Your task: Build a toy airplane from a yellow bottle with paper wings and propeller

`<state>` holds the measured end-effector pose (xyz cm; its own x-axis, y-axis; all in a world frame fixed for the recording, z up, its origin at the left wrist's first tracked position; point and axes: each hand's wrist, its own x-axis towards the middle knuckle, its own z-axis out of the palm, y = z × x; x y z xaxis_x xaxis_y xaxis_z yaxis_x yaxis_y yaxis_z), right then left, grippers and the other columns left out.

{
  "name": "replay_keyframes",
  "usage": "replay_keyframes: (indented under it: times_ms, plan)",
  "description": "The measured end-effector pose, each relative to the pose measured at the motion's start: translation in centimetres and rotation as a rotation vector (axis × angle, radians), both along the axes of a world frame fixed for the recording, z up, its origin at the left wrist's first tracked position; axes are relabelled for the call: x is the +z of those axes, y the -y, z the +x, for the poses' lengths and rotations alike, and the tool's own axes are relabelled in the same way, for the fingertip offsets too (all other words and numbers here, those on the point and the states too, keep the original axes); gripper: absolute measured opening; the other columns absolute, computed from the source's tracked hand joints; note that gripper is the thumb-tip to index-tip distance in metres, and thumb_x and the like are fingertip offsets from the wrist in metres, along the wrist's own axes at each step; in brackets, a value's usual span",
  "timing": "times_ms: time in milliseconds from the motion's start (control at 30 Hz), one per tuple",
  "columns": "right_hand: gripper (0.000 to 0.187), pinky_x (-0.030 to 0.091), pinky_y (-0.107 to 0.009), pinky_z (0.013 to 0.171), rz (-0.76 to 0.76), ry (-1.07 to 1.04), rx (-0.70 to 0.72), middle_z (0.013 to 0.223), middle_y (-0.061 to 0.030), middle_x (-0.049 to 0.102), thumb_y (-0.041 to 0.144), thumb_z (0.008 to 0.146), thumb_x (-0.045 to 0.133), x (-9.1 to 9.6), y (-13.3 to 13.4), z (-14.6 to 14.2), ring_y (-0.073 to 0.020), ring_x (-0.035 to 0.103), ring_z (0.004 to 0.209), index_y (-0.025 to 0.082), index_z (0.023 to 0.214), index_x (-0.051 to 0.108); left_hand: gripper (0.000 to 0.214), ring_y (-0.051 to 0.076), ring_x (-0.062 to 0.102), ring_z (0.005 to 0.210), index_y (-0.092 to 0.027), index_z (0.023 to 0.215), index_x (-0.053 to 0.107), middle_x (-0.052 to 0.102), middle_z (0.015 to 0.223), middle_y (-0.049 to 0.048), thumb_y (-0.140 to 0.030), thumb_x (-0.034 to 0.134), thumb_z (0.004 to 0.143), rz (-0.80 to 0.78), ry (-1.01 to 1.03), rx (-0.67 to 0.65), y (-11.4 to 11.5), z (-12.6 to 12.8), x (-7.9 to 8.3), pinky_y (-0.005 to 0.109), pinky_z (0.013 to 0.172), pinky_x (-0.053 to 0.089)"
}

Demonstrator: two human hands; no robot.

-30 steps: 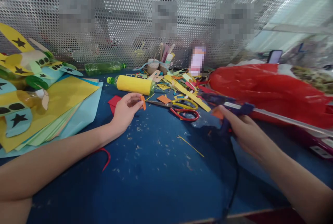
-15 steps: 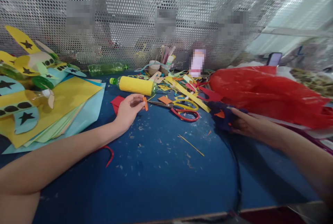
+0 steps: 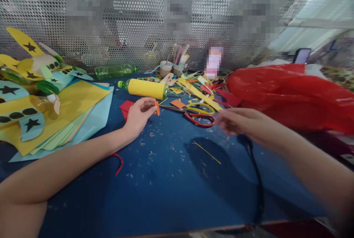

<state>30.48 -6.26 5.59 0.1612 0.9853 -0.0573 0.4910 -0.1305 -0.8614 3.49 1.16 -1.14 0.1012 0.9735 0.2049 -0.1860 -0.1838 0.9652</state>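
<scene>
My left hand [image 3: 140, 115] pinches a small folded strip of orange paper [image 3: 157, 108] between thumb and fingertips, held just above the blue table. My right hand [image 3: 235, 120] is smeared by motion over the table, right of the scissors, its fingers seemingly curled; whether anything is in them I cannot make out. A black cord [image 3: 256, 179] runs from beneath my right wrist to the table's front edge. Scissors [image 3: 199, 114] with one red and one yellow handle lie between my hands. Behind my left hand lies a green bottle wrapped in yellow paper [image 3: 146, 88].
Left of my forearm are paper sheets [image 3: 101, 109] and bottle crafts with stars [image 3: 31, 123]. Paper scraps [image 3: 199, 92] cover the back middle. A red plastic bag [image 3: 282, 94] bulges at right. Farther back stand a phone [image 3: 213, 62] and a cup of sticks [image 3: 178, 64], before a perforated metal screen [image 3: 132, 20].
My right hand has moved left and towards me; the dark blue item with an orange patch that it gripped is now out of sight. My left hand keeps its hold on the orange paper.
</scene>
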Motion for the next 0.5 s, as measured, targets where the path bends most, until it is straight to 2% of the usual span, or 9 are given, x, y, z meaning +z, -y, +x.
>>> replay_keyframes:
  times_ms: [33, 67, 133, 200, 267, 367, 500]
  plan:
    - [0.030, 0.054, -0.028, 0.052, -0.048, -0.020, 0.183, 0.063, -0.0085, 0.068, 0.046, 0.075, 0.066, -0.4, -0.7, -1.6, -0.0164, 0.064, 0.055, 0.017, 0.068, 0.070, 0.024, 0.017, 0.064, 0.083, -0.016, 0.089, 0.063, 0.068, 0.089, 0.0047, -0.021, 0.073, 0.068, 0.000, 0.001, 0.003, 0.0, 0.0, 0.0, 0.033, 0.074, 0.056]
    - [0.025, 0.057, -0.031, 0.060, -0.032, -0.019, 0.302, 0.070, -0.0072, 0.071, 0.042, 0.075, 0.068, -0.9, -1.4, -3.0, -0.0167, 0.066, 0.061, 0.018, 0.078, 0.070, 0.025, 0.017, 0.065, 0.083, -0.016, 0.089, 0.063, 0.068, 0.089, 0.0047, -0.022, 0.073, 0.067, 0.001, 0.006, 0.006, 0.1, 0.0, 0.0, 0.033, 0.075, 0.056]
    - [0.024, 0.057, -0.036, 0.075, 0.104, 0.018, 0.420, 0.082, -0.0062, 0.073, 0.034, 0.072, 0.072, -2.1, -3.0, -5.7, -0.0177, 0.068, 0.073, 0.020, 0.091, 0.069, 0.026, 0.017, 0.065, 0.084, -0.016, 0.089, 0.063, 0.068, 0.088, 0.0040, -0.023, 0.074, 0.066, 0.007, 0.023, 0.009, 0.1, 0.0, 0.1, 0.033, 0.075, 0.056]
    - [0.030, 0.056, -0.039, 0.082, 0.167, 0.010, 0.465, 0.091, -0.0083, 0.073, 0.030, 0.071, 0.074, -3.4, -4.5, -7.8, -0.0198, 0.069, 0.083, 0.019, 0.097, 0.066, 0.027, 0.017, 0.065, 0.085, -0.017, 0.089, 0.063, 0.067, 0.088, 0.0032, -0.023, 0.075, 0.065, 0.004, 0.039, 0.010, 0.2, 0.0, 0.1, 0.033, 0.076, 0.056]
    - [0.027, 0.054, -0.039, 0.086, 0.164, -0.052, 0.513, 0.097, -0.0091, 0.072, 0.031, 0.076, 0.070, -4.5, -5.5, -9.1, -0.0190, 0.069, 0.088, 0.017, 0.098, 0.065, 0.028, 0.017, 0.065, 0.087, -0.017, 0.089, 0.063, 0.068, 0.088, 0.0029, -0.024, 0.076, 0.065, -0.006, 0.049, 0.000, 0.3, 0.0, 0.2, 0.033, 0.077, 0.055]
    - [0.025, 0.054, -0.036, 0.084, 0.168, -0.127, 0.523, 0.095, -0.0076, 0.072, 0.036, 0.079, 0.066, -5.6, -5.9, -9.8, -0.0172, 0.068, 0.084, 0.016, 0.094, 0.065, 0.028, 0.017, 0.065, 0.088, -0.017, 0.090, 0.062, 0.068, 0.090, 0.0032, -0.026, 0.076, 0.066, -0.025, 0.047, -0.034, 0.4, 0.1, 0.3, 0.033, 0.079, 0.055]
    - [0.028, 0.055, -0.033, 0.075, 0.216, -0.186, 0.512, 0.087, -0.0045, 0.070, 0.041, 0.077, 0.068, -6.3, -5.3, -9.5, -0.0156, 0.066, 0.075, 0.017, 0.090, 0.065, 0.025, 0.017, 0.064, 0.088, -0.017, 0.089, 0.062, 0.068, 0.091, 0.0036, -0.024, 0.074, 0.069, -0.004, -0.011, -0.073, 0.5, 0.1, 0.4, 0.033, 0.084, 0.053]
